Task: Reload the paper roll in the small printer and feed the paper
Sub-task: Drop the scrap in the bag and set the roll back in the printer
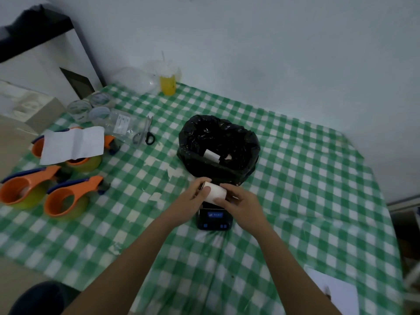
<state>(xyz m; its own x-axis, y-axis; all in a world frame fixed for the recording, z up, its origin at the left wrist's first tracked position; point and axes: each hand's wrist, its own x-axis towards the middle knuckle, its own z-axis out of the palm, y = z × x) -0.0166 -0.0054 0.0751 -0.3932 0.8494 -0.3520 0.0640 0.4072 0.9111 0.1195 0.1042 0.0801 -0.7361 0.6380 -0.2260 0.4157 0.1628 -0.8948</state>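
Observation:
A white paper roll (216, 192) is held lengthwise between both hands, just above the back of the small black printer (214, 218). My left hand (197, 193) grips the roll's left end, thumb on top. My right hand (241, 201) pinches the right end and covers part of the printer's top. The printer sits on the green checked tablecloth (295, 201), its blue-lit display and front buttons facing me. Whether its paper lid is up is hidden behind the roll and hands.
A bin lined with a black bag (218, 148) stands right behind the printer, with paper scraps inside. Three orange tape dispensers (66, 196) and a white sheet (72, 144) lie at left, scissors (145, 133) farther back, a yellow cup (168, 84) by the wall. White paper (334, 289) lies front right.

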